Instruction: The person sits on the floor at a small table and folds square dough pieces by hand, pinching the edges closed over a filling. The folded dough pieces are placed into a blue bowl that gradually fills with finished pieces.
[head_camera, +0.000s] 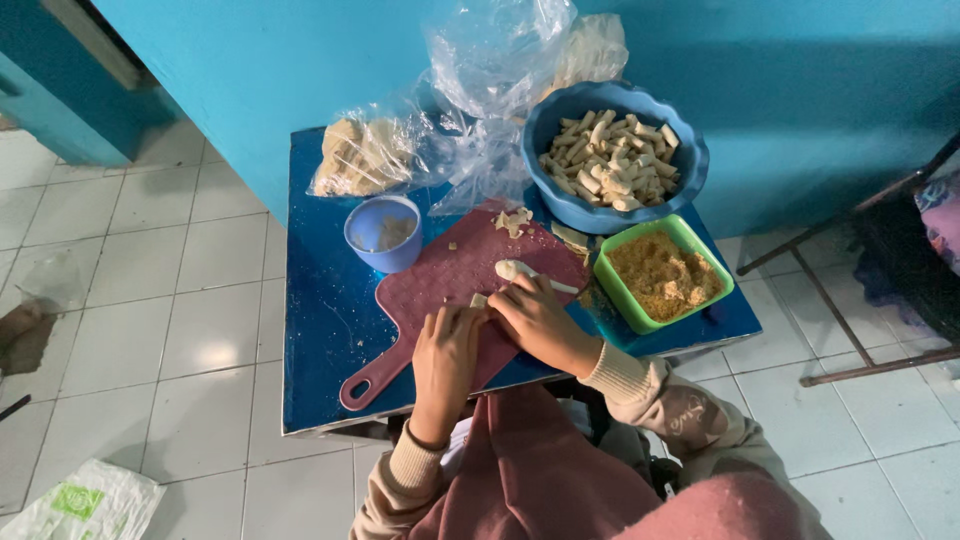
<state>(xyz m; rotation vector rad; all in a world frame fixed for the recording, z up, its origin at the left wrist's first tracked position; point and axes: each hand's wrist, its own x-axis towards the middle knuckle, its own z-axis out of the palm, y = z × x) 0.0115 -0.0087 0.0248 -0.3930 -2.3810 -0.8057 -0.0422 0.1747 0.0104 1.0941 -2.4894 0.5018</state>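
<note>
Rolling step: left hand (447, 345) presses a dough piece (479, 300) on the cutting board (440, 275); right hand (540, 318) grips a white spoon (525, 272). Next likely needs filling.

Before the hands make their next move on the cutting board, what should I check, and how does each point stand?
1. Both hands on the board: ok. The left hand and right hand rest on the maroon cutting board.
2. Piece under the fingers: cannot tell; only a small pale bit shows between the hands.
3. White utensil: ok, it lies on the board by the right hand.
4. Green tray of crumbs: ok, on the table right of the board.
5. Blue bowl of rolled pieces: ok, at the back, nearly full.
6. Small blue cup: ok, upright left of the board.
</note>
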